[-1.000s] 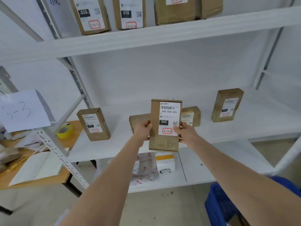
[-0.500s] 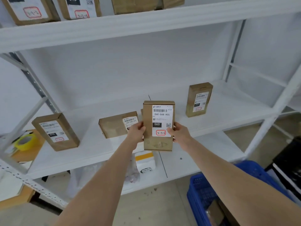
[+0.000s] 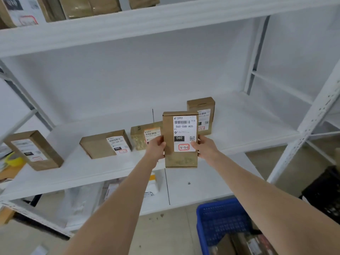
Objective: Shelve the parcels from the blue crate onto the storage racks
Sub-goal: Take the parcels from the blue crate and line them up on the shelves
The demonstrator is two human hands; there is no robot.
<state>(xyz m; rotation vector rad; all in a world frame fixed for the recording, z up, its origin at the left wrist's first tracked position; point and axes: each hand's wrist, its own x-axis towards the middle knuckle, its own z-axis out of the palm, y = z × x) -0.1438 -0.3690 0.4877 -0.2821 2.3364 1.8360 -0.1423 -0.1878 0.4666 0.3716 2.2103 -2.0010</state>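
Observation:
I hold a brown cardboard parcel point(image 3: 179, 159) upright in front of the middle shelf point(image 3: 248, 126) of the white rack. Its white label reads 060-06B-A05 and 3-3-6 in a red box. My left hand point(image 3: 156, 147) grips its left edge and my right hand point(image 3: 205, 147) grips its right edge. The blue crate point(image 3: 219, 219) sits on the floor at lower right, with more parcels inside it.
On the middle shelf stand other labelled parcels: one far left point(image 3: 34, 150), one lying flat point(image 3: 104, 144), one behind my left hand point(image 3: 141, 135), one upright behind the held parcel point(image 3: 204, 107). More parcels point(image 3: 88, 8) fill the top shelf. White packets point(image 3: 152, 184) lie on the lower shelf. A black crate point(image 3: 325, 188) is at right.
The view has swung right along the rack, so shelf parcels slid left in frame. The held parcel has moved right, toward the upright parcel on the shelf. Both hands keep their grip.

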